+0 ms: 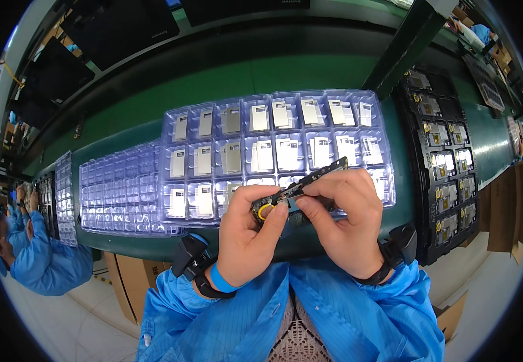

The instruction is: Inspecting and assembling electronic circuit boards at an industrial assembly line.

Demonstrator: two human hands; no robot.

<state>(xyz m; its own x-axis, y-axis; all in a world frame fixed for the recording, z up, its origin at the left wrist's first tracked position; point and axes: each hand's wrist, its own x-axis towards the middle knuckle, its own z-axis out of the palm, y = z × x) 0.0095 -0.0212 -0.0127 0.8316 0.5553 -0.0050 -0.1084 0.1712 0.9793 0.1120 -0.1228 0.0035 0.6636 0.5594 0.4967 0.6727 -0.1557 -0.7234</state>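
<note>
Near clear tray | dark circuit board, yellow ring | left grip, right grip: pinching board

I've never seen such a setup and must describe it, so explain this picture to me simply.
There is no robot here: you see a bare human left hand and right hand. The one picture comes from a wide fisheye camera worn on the head, looking down, so straight edges look bent. Both hands hold a dark circuit board with a yellow ring at its left end. Beyond them, on a green tabletop, sits a clear bluish plastic tray divided into compartments, with flat silver rectangular pieces in it. A second clear plastic tray lies to its left; a black plastic tray holding rows of greyish parts lies to the right.
</note>
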